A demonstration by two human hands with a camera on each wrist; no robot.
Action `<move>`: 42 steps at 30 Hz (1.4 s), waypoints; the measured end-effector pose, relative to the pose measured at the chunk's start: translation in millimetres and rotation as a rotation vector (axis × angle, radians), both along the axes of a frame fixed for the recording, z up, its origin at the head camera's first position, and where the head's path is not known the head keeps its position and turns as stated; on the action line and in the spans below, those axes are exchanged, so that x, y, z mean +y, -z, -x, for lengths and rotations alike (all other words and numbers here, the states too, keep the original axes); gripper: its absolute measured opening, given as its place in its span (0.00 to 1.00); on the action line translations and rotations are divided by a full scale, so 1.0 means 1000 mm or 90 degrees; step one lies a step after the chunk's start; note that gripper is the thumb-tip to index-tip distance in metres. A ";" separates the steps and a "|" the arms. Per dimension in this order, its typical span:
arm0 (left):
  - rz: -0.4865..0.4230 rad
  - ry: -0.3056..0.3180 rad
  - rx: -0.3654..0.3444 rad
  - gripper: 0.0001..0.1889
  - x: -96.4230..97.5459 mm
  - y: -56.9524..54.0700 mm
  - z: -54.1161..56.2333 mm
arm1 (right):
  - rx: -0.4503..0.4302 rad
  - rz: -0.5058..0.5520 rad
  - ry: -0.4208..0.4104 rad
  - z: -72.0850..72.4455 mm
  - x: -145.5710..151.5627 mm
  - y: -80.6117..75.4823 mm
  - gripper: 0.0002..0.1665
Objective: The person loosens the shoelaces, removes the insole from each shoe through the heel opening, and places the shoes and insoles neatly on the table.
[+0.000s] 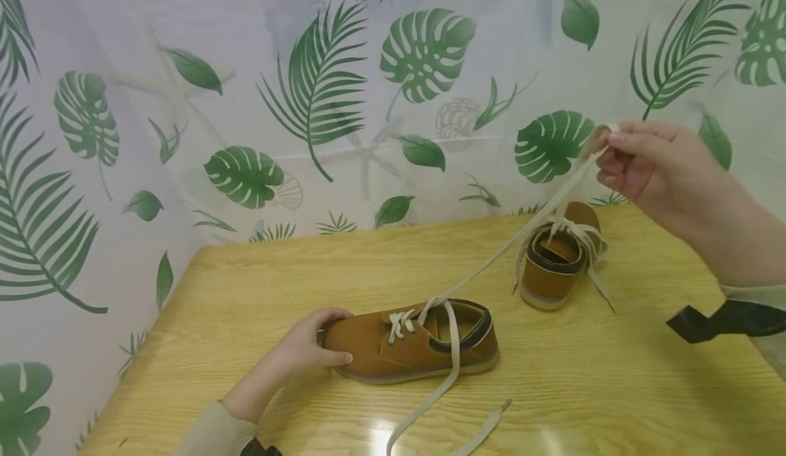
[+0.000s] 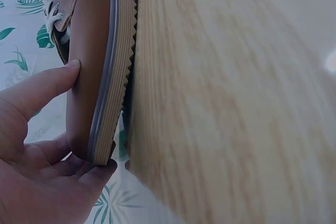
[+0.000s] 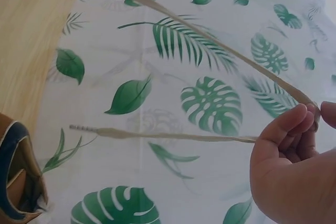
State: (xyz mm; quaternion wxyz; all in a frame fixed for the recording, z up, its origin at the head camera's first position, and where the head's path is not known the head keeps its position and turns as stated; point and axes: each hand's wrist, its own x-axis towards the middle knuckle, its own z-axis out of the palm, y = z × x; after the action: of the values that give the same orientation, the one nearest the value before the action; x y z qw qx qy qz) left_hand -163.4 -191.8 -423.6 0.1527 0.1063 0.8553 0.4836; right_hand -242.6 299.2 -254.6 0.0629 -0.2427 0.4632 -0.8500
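A brown lace-up shoe (image 1: 368,343) stands on the table, its toe pointing left. Around that toe my left hand (image 1: 297,350) grips, thumb on the near side and fingers on the far side; the left wrist view shows fingertips by the sole (image 2: 107,119). My right hand (image 1: 669,169), raised at the right, pinches a cream shoelace (image 1: 503,246) that runs taut from the top of the lacing. Past the fingers, the lace's tipped end (image 3: 86,128) sticks out in the right wrist view. Another lace length (image 1: 456,340) drapes over the shoe's near side onto the table.
A second brown shoe (image 1: 550,280) with its lace tied in a bow stands behind, to the right. A lace tip (image 1: 505,405) lies at the front of the wooden table (image 1: 276,272). Behind the table hangs a leaf-patterned cloth (image 1: 344,203).
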 end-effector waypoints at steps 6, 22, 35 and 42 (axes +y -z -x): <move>0.000 -0.001 0.000 0.34 0.000 0.000 0.000 | 0.044 -0.055 -0.005 -0.014 -0.008 -0.004 0.23; 0.000 -0.002 -0.006 0.34 0.000 -0.002 -0.001 | 0.219 -0.229 -0.109 -0.059 -0.036 -0.005 0.22; 0.004 0.001 -0.004 0.34 -0.002 -0.001 0.002 | 0.405 -0.257 -0.296 -0.101 -0.082 0.007 0.15; 0.007 0.007 -0.004 0.34 -0.002 -0.002 0.002 | 0.494 -0.326 -0.353 -0.113 -0.115 0.013 0.16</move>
State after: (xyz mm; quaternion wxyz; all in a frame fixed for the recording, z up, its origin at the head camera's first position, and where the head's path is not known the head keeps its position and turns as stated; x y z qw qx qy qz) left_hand -165.5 -194.2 -421.6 0.1586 0.1085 0.8567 0.4787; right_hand -129.6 184.6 -267.4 0.1660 -0.6291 0.5632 -0.5093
